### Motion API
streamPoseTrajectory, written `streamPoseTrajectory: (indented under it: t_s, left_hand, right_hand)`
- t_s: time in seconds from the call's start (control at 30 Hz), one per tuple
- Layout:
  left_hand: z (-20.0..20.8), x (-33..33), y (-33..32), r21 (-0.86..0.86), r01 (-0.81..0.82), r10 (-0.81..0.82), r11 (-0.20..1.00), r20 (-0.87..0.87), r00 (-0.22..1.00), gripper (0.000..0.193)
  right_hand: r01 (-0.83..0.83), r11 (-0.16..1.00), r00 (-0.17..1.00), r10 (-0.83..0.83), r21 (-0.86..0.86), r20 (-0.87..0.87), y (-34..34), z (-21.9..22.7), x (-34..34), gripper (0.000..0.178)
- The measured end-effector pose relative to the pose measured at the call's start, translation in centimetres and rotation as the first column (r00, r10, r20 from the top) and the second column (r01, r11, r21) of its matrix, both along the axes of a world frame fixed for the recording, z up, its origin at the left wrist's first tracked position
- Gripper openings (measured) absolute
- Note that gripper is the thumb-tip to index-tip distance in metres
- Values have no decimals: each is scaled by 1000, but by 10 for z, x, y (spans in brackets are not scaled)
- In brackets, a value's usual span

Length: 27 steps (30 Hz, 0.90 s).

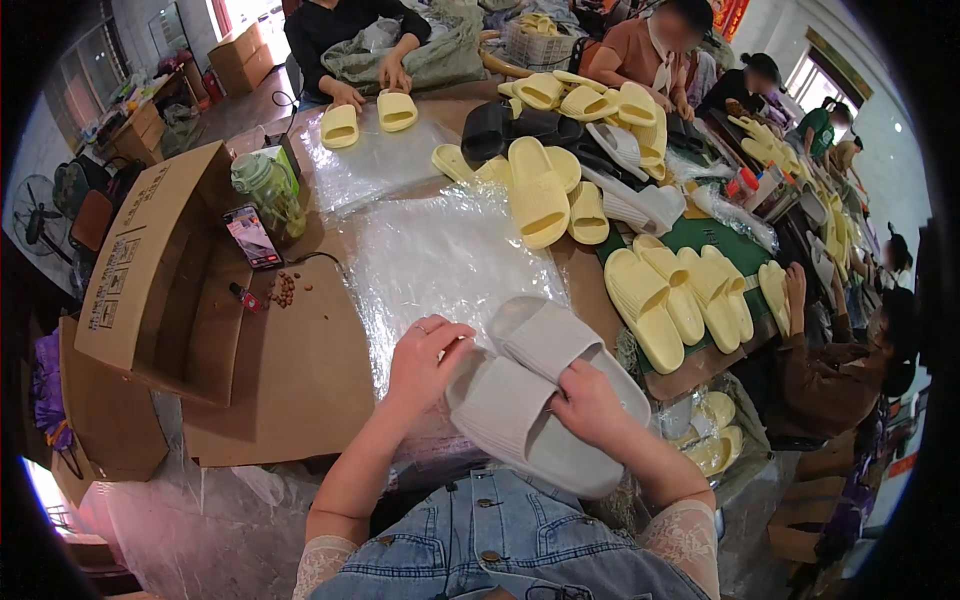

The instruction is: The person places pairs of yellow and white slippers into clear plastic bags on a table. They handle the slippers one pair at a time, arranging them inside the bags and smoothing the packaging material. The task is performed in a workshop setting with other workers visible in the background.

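Note:
A pair of light grey slide slippers (503, 403) is held side by side over the near edge of the table, toes pointing up and left. My right hand (592, 402) grips both where their straps meet, its fingers partly inside the foot openings. Beside the left slipper's toe is my left hand (428, 366), its fingers curled together; what they hold, if anything, is hidden. Under and beyond the hands lies a stack of clear plastic bags (450, 260) on the table.
Yellow slippers (668, 300) stand in a row at right, with a yellow and black pile (545, 190) behind. At left are an open cardboard box (150, 270), a phone (252, 238), a green bottle (270, 190) and nuts (285, 290). Co-workers' hands (395, 75) handle slippers across the table.

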<state>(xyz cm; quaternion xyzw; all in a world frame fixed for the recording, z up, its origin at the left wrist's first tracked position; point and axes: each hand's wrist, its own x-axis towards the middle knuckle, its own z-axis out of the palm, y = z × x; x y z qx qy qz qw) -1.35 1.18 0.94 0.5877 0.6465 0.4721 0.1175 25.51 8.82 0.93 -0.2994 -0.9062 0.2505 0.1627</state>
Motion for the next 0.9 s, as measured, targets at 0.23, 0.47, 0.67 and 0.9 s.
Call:
streamPoseTrajectory:
  t_s: [0.23, 0.47, 0.67, 0.9]
  left_hand:
    - [1, 13, -9, 90, 190, -185, 978, -61, 981, 10]
    - [-9, -7, -28, 26, 86, -83, 996, -107, 991, 10]
    - [-6, 2, -28, 61, 132, -124, 989, -124, 985, 8]
    - [6, 21, -30, 70, 326, -331, 943, 87, 940, 9]
  right_hand:
    - [125, 990, 991, -129, -70, -47, 11, -34, -63, 23]
    - [293, 955, 955, -295, -49, -41, 8, -41, -93, 22]
    - [178, 982, 982, -174, 56, -77, -13, -55, -83, 22]
    - [143, 974, 984, -120, 178, -133, -3, -70, -86, 21]
